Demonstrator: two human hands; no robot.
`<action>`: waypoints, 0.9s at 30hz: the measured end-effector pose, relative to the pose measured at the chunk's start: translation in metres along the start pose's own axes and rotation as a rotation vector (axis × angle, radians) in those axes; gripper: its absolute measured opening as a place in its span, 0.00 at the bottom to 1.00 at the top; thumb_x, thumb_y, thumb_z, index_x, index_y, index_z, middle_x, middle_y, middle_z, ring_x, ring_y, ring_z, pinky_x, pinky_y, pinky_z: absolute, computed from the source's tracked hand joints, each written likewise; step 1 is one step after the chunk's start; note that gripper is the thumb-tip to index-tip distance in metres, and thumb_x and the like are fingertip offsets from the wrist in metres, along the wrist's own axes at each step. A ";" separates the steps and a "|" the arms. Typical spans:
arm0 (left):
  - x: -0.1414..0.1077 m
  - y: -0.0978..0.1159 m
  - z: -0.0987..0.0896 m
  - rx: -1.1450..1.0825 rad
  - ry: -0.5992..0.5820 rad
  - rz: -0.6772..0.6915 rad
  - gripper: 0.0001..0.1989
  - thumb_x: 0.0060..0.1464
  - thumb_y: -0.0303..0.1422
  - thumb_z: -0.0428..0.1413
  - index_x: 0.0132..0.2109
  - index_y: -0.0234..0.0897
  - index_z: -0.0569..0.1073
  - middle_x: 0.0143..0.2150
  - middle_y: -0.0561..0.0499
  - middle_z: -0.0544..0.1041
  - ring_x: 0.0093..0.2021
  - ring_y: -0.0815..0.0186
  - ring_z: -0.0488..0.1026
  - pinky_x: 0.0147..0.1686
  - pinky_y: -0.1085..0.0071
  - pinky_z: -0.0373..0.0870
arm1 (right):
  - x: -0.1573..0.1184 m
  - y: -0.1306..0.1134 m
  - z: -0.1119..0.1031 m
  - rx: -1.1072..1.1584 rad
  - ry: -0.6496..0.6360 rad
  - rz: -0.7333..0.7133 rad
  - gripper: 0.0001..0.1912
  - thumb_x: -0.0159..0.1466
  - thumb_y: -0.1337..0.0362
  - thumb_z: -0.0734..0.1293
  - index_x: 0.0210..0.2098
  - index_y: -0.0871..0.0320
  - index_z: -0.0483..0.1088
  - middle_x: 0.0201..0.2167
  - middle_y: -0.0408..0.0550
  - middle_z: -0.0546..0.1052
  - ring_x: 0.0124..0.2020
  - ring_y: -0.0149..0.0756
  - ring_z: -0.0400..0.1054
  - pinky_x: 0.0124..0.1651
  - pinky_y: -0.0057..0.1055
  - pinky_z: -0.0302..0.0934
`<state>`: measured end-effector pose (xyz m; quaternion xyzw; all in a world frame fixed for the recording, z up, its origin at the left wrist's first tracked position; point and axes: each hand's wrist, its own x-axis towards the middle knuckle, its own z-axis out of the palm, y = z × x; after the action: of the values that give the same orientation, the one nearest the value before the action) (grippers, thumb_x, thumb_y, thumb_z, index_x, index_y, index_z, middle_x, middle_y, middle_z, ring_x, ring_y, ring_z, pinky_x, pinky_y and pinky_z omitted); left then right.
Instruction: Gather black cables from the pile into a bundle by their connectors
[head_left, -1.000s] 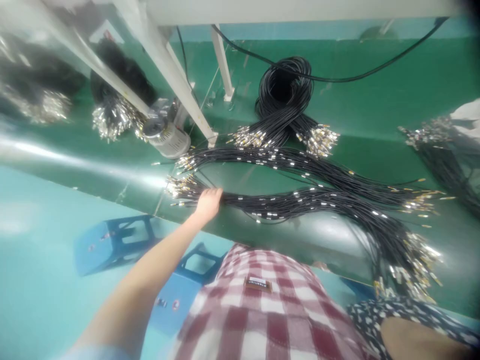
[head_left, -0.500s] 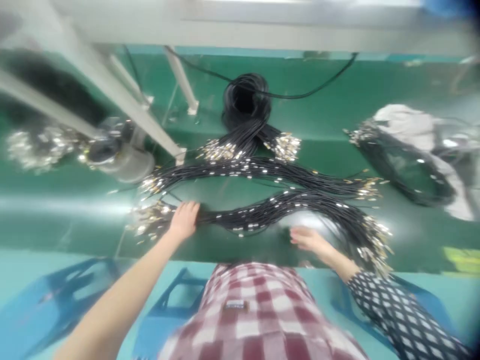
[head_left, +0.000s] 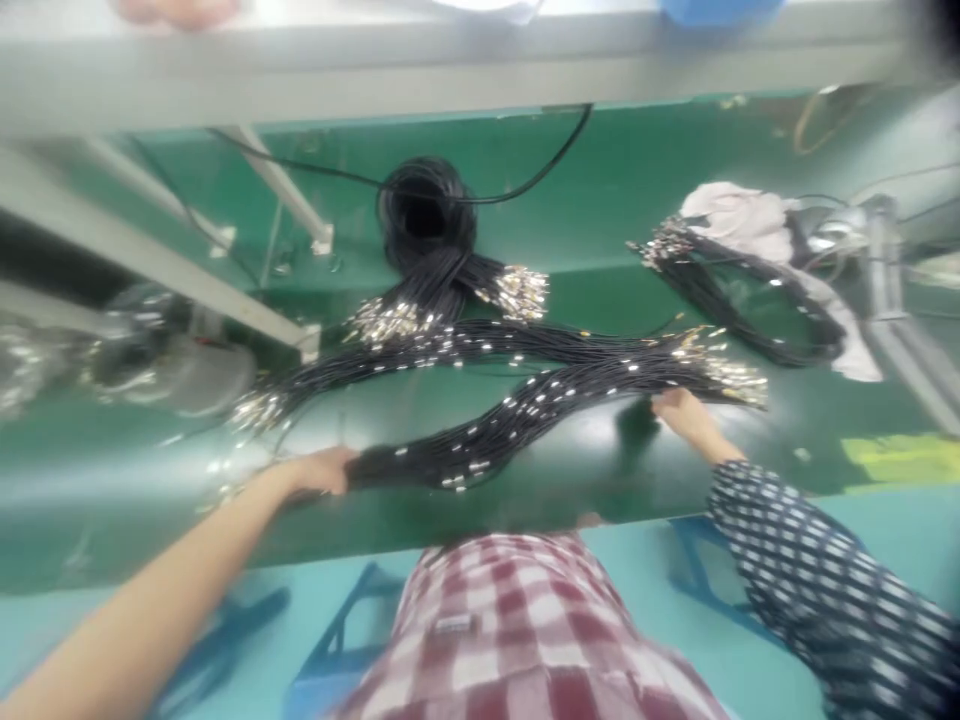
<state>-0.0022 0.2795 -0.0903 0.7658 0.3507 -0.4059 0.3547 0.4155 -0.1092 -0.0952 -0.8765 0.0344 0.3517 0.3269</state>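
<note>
A thick bundle of black cables (head_left: 517,410) with silvery ends lies in a wavy line across the green work surface (head_left: 465,510). My left hand (head_left: 319,472) is wrapped around its left part, close to the blurred left ends. Farther right, my right hand (head_left: 681,412) has its curled fingers at the bundle's lower edge, short of the metal ends. Just behind lies a second long cable bundle (head_left: 360,360), and the two meet at the right. A coiled cable bundle (head_left: 431,215) sits behind both, its ends toward me.
A grey beam (head_left: 465,75) runs across the back, with slanted metal legs (head_left: 247,290) at the left. Another black cable loop (head_left: 750,300) lies by a white cloth (head_left: 739,215) at the right. A blue stool (head_left: 337,640) stands below the front edge.
My right hand has moved away from me and rightward, from beside the bundle to its edge. The bundle's right end now lies farther back, against the second bundle. The view has shifted.
</note>
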 end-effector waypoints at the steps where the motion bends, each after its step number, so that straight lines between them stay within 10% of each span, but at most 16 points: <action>1: -0.001 0.000 -0.001 -0.022 -0.039 -0.009 0.13 0.23 0.25 0.51 0.24 0.37 0.70 0.18 0.54 0.70 0.24 0.58 0.70 0.23 0.71 0.60 | -0.005 -0.004 0.000 -0.072 -0.048 -0.026 0.06 0.59 0.66 0.71 0.32 0.64 0.75 0.30 0.49 0.77 0.34 0.39 0.73 0.42 0.39 0.68; 4: -0.012 0.001 -0.006 -0.096 -0.171 -0.022 0.08 0.25 0.26 0.53 0.22 0.36 0.69 0.16 0.53 0.69 0.22 0.61 0.68 0.22 0.70 0.60 | -0.038 -0.023 0.021 -0.228 -0.210 -0.167 0.05 0.47 0.70 0.75 0.23 0.60 0.75 0.23 0.50 0.76 0.33 0.46 0.73 0.45 0.42 0.66; 6: -0.028 0.005 -0.012 -0.144 -0.251 -0.016 0.08 0.27 0.27 0.53 0.23 0.36 0.70 0.16 0.52 0.70 0.21 0.60 0.69 0.23 0.69 0.62 | -0.076 -0.045 0.061 -0.267 -0.332 -0.387 0.15 0.46 0.64 0.77 0.35 0.56 0.79 0.37 0.50 0.80 0.43 0.48 0.74 0.54 0.41 0.63; 10: -0.063 0.030 -0.029 -0.184 -0.345 0.022 0.08 0.30 0.27 0.55 0.26 0.36 0.73 0.18 0.50 0.74 0.22 0.59 0.71 0.25 0.66 0.66 | -0.163 -0.101 0.178 -0.424 -0.544 -1.302 0.54 0.45 0.48 0.77 0.65 0.63 0.59 0.67 0.63 0.59 0.68 0.58 0.49 0.68 0.53 0.43; 12: -0.080 0.048 -0.038 -0.179 -0.353 0.029 0.07 0.30 0.26 0.56 0.25 0.36 0.72 0.19 0.49 0.74 0.22 0.57 0.71 0.25 0.64 0.67 | -0.195 -0.123 0.228 -0.419 -0.684 -1.321 0.63 0.39 0.49 0.79 0.67 0.65 0.53 0.67 0.68 0.57 0.68 0.60 0.48 0.67 0.55 0.43; 14: -0.102 0.068 -0.043 -0.159 -0.291 0.038 0.10 0.31 0.26 0.58 0.29 0.36 0.74 0.21 0.49 0.75 0.24 0.55 0.73 0.27 0.62 0.68 | -0.210 -0.136 0.256 -0.386 -0.876 -1.121 0.48 0.41 0.57 0.79 0.59 0.63 0.65 0.56 0.66 0.72 0.58 0.60 0.65 0.59 0.53 0.57; 17: -0.152 0.095 -0.035 0.093 0.361 0.179 0.16 0.35 0.26 0.60 0.37 0.36 0.73 0.29 0.47 0.77 0.31 0.53 0.74 0.36 0.59 0.69 | -0.207 -0.143 0.259 -0.343 -1.035 -0.975 0.15 0.49 0.64 0.74 0.35 0.62 0.74 0.31 0.52 0.79 0.34 0.46 0.75 0.39 0.39 0.67; 21: -0.220 0.111 0.009 -0.034 1.063 0.419 0.05 0.52 0.32 0.56 0.37 0.37 0.72 0.36 0.46 0.77 0.37 0.60 0.73 0.42 0.63 0.68 | -0.191 -0.144 0.230 -0.198 -1.121 -0.948 0.11 0.56 0.59 0.70 0.30 0.61 0.69 0.23 0.44 0.75 0.25 0.33 0.70 0.30 0.28 0.64; 24: -0.220 0.100 0.043 -0.328 0.881 0.336 0.13 0.57 0.39 0.55 0.27 0.37 0.71 0.24 0.51 0.73 0.27 0.66 0.68 0.30 0.69 0.65 | -0.186 -0.143 0.209 0.012 -1.166 -0.882 0.17 0.53 0.54 0.74 0.30 0.62 0.69 0.22 0.42 0.73 0.24 0.30 0.68 0.30 0.27 0.63; 27: -0.176 0.096 0.049 -0.687 0.671 0.406 0.27 0.38 0.46 0.68 0.44 0.35 0.77 0.40 0.42 0.79 0.41 0.55 0.75 0.40 0.62 0.69 | -0.183 -0.141 0.194 0.158 -1.210 -0.834 0.22 0.50 0.51 0.76 0.31 0.62 0.70 0.21 0.42 0.73 0.23 0.30 0.67 0.29 0.27 0.62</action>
<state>-0.0163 0.1473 0.0672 0.7458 0.4024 0.0775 0.5252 0.2033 0.0861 -0.0055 -0.4436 -0.4628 0.6163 0.4575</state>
